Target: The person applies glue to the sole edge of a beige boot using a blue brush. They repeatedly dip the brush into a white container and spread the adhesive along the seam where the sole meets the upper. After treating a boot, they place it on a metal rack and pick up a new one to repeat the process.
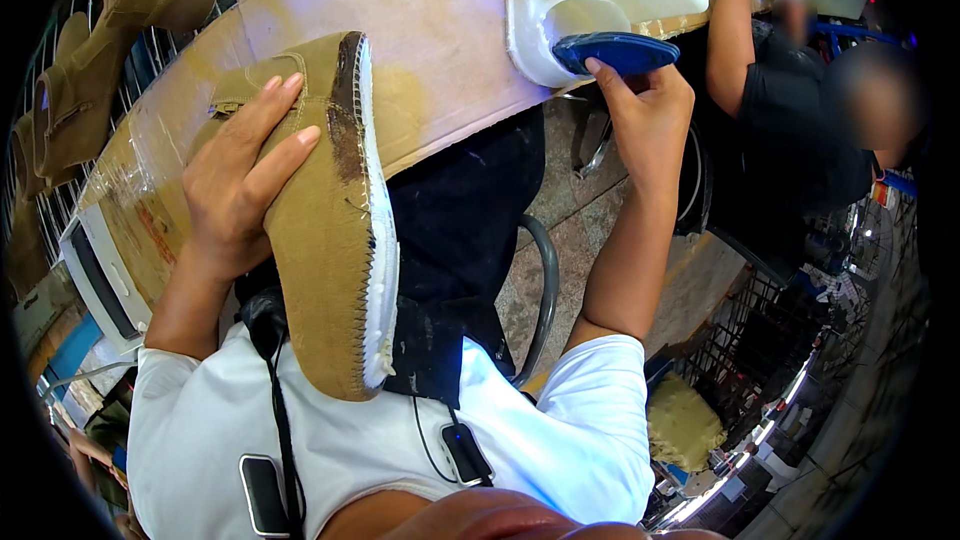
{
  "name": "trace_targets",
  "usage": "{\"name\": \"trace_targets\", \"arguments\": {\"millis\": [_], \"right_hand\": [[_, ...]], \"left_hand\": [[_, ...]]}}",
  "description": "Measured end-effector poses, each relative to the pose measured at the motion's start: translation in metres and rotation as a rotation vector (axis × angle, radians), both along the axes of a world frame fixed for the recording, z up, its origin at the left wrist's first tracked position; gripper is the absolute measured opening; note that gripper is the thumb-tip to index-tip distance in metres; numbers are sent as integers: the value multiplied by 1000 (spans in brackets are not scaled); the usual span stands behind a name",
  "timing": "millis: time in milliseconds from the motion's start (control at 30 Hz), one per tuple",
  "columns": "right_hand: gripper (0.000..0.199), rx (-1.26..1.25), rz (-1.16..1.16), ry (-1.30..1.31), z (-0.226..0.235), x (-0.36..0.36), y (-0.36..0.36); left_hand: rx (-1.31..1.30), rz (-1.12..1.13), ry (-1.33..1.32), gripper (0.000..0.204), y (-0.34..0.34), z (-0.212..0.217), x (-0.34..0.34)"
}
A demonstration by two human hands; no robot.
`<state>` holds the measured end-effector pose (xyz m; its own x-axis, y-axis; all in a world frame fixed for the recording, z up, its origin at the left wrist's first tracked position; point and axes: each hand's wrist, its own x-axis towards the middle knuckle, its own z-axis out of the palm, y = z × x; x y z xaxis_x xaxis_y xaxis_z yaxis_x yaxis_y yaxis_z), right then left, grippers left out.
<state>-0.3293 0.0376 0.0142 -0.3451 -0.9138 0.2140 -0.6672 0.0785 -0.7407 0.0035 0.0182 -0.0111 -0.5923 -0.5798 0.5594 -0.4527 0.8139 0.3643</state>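
My left hand (pixel 230 180) is closed on a tan suede-like shoe (pixel 310 240), its fingers lying across the upper; the thumb is hidden. The shoe points toe-down toward my chest. A white rim (pixel 380 280) with zigzag stitching runs along its right side, and a dark brown, wet-looking band (pixel 347 120) covers the heel end beside that rim. My right hand (pixel 655 105) pinches a blue oval-backed brush (pixel 620 53) between thumb and fingers. The brush is at the round opening of a white plastic jug (pixel 530 30); its underside cannot be seen.
A cardboard-covered table (pixel 430 0) carries the jug. More tan shoes (pixel 75 125) hang on a wire rack at the left. At the upper right sits another person (pixel 800 110), with an arm near the table. A curved metal chair tube (pixel 540 290) stands at my right side.
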Motion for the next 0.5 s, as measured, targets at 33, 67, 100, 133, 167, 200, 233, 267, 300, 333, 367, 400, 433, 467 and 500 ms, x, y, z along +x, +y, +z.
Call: {"name": "trace_targets", "arguments": {"millis": [33, 67, 100, 133, 167, 200, 233, 267, 300, 333, 367, 400, 433, 467, 500], "right_hand": [[15, -30, 12, -42, -5, -2, -1], [16, -129, 24, -91, -10, -5, -5], [16, -228, 37, -140, -16, -6, -8], [16, -326, 52, -189, -21, -7, -11], [15, -302, 98, -94, -24, -7, -14], [15, -278, 142, 1, -27, -6, -13], [14, -255, 185, 98, -28, -6, -14], [14, -191, 232, 26, -28, -6, -11], [15, -182, 159, -128, -27, -7, -9], [15, -166, 88, -284, -27, -8, -5], [16, -175, 42, -433, -26, -11, -1], [20, -229, 13, -407, -27, -13, 1], [20, -184, -26, -378, -29, -14, 4], [20, -165, -37, -342, -31, -15, 7], [20, -139, -40, -314, -33, -16, 8]], "left_hand": [[7, -6, -2, 47, 0, 0, 0], [4, -7, 0, 47, 0, 0, 0], [3, -5, 0, 47, 0, 0, 0], [5, -4, 7, 47, 0, -1, 0], [7, -2, 12, 47, 0, -1, -1], [8, -4, 17, 47, 0, -1, -1], [9, -9, 11, 47, 0, -1, -1], [8, -11, 6, 47, 0, -1, -1], [9, -6, -2, 47, 0, 0, -1], [8, -6, 6, 47, 0, 0, -1], [6, -5, 12, 46, 1, 0, -1], [3, -4, 16, 46, 1, 0, -2], [5, -8, 20, 46, 1, 0, -2], [4, -8, 22, 46, 1, 0, -2], [2, -8, 25, 46, 1, -1, -3]]}}
